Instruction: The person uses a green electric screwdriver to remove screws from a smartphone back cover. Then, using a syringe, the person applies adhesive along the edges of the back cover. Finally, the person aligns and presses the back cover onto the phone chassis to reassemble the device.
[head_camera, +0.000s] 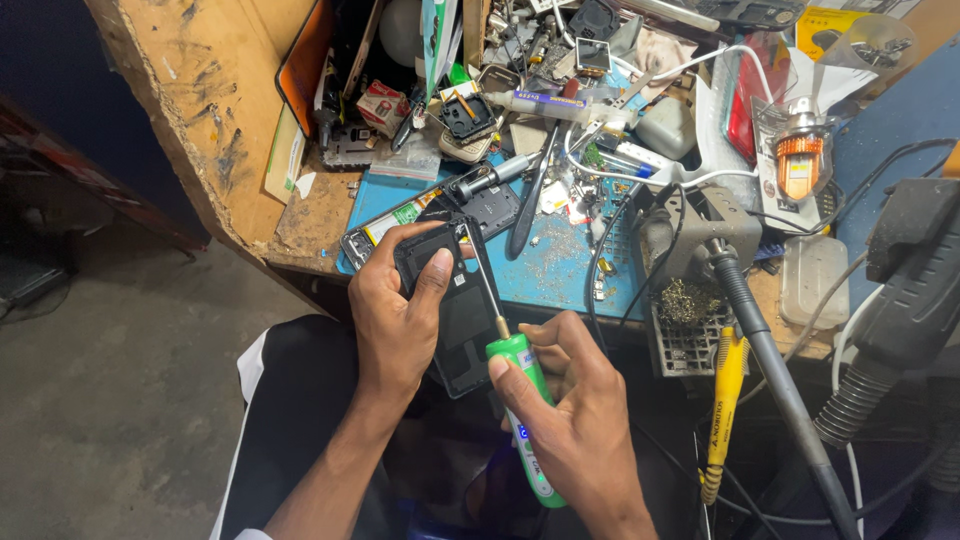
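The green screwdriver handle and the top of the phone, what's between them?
In the head view, only the screwdriver's thin metal shaft spans from the green handle across the black phone, beside the left hand's thumb.

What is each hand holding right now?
Left hand: closed on the black phone.
Right hand: closed on the green screwdriver.

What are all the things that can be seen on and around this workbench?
phone: one, black, open, held at the bench edge
screwdriver: one, green handle, thin metal shaft, tip on the phone
mat: one, blue, on the bench, with small parts scattered on it
workbench: one, brown wood, worn, crowded with parts and tools
soldering iron: one, yellow handle, hanging at the right
metal stand: one, grey, right of the mat
black hose: one, running down from the stand
floor: grey, at the left
left hand: holds the phone
right hand: holds the screwdriver
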